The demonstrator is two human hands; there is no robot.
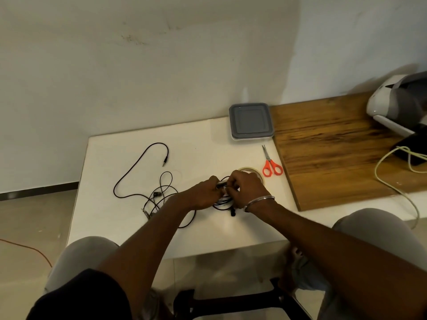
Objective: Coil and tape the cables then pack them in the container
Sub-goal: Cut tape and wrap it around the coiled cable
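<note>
I see left hand (203, 193) and right hand (246, 189), fingers clenched on the black cable (223, 201), hiding most of the tape roll (246, 169).

Plain indoor workroom; office or home not determinable. Evidence: bare white wall (138, 65) with dark skirting (39, 189), tiled floor (34, 218), low white desk (138, 144) abutting a wood-grain top (323, 146) carrying a printer-like white-grey machine (392, 105); scissors (269, 160) and tape roll (246, 168) on desk.
</note>
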